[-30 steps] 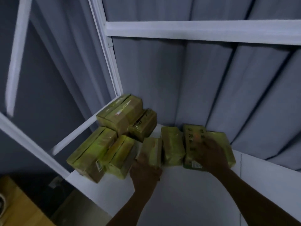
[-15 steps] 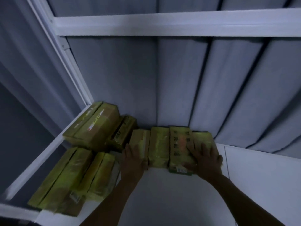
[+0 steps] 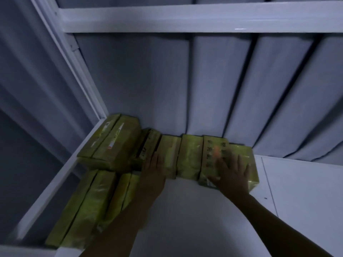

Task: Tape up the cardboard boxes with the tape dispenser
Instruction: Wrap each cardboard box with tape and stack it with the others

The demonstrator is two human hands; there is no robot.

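Two bare forearms reach up from the bottom edge over a smooth white surface (image 3: 185,219). Nearest, on the left, two long boxes (image 3: 87,206) lie side by side at the surface's corner, flat slabs wrapped in glossy yellow tape that crinkles and catches the light. The left hand (image 3: 155,169) lies flat, fingers (image 3: 156,158) straight and together, against the left end of a row (image 3: 189,156) of four smaller taped boxes; whether it touches that box's side or top is too blurred to tell. The right hand (image 3: 233,175) rests palm down on the two right boxes of the row, fingers (image 3: 238,161) spread apart, gripping nothing. Under it, the printed box (image 3: 210,148) shows dark characters through the tape. The row's boxes touch along their long sides. Left of the row a slim box (image 3: 150,145) leans tilted, and just beside it a big box (image 3: 113,143) sits higher, with paper labels on its top. Behind everything a grey curtain (image 3: 213,80) hangs in deep soft folds, its hem meeting the row's far ends. Smooth white bars (image 3: 185,17) cross above and slant down the left.
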